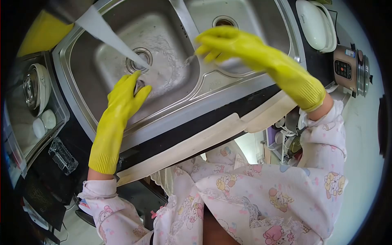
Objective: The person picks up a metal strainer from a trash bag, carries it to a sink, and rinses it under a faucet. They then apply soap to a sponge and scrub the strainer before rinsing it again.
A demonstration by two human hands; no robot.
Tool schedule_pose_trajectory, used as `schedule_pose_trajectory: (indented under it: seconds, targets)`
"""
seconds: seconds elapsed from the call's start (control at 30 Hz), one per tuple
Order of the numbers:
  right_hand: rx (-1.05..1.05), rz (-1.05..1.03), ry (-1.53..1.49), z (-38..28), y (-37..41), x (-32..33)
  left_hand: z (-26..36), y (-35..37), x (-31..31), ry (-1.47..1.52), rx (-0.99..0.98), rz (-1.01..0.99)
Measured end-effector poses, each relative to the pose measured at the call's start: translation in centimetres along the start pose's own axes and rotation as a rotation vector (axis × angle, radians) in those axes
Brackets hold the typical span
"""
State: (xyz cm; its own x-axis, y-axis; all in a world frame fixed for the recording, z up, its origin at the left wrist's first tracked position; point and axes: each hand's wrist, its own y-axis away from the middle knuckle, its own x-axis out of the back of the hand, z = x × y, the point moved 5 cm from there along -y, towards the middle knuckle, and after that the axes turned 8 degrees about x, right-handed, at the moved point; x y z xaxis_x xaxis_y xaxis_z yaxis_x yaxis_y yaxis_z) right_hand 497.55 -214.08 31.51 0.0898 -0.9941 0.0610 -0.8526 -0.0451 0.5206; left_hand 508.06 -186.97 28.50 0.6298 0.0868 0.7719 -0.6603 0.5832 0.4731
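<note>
**A:** From the head view, what is to be noted of the left hand (124, 96)?

**B:** It is held inside the left basin (87, 61) of the steel sink, its yellow-gloved fingers (130, 79) spread open and nothing gripped. The water stream (110, 38) is seen just beyond the fingertips. Its long axis slants from the faucet (61, 10) at the upper left down to the drain (139, 61), so the fingers point almost straight at the spot where it lands.

**A:** And the right hand (222, 43)?

**B:** It is stretched over the divider (192, 30) between the basins, its fingers (204, 51) bent downward. A pale thing (230, 65) is glimpsed under them, with a small splash (189, 60) beside it. Whether it is gripped cannot be told. The stream is clearly nearer the left hand, and the right is kept well apart from it.

**A:** What surface is involved?

**B:** Wet, shiny steel is seen throughout, with water pooled around the drain. The sink is set into a dark counter (196, 126).

**A:** And the room around it?

**B:** A dish rack (34, 87) holding bowls is placed to the left of the sink, and a clear ribbed tray (63, 155) lies nearer the body. To the right, a white appliance (316, 24) and a pressure cooker (351, 67) are stood close together. A patterned pink garment (253, 196) is worn.
</note>
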Motion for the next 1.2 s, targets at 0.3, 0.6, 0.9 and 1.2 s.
schedule_pose_trajectory:
  seconds: [0.3,0.6,0.9,1.2]
  targets:
    - [0.503,0.159,1.168,7.5,-6.3,5.1,-0.4,4.2,1.4,0.179,0.292,-0.053]
    - [0.308,0.18,1.18,4.6,-4.3,13.0,-2.8,7.4,-0.6,0.243,0.191,0.216]
    - [0.93,0.316,1.194,14.1,-5.7,11.0,-3.3,6.8,-2.5,0.327,0.147,0.297]
    - [0.065,-0.072,0.754,21.2,-12.5,16.9,-3.1,7.1,-2.3,0.391,0.221,0.302]
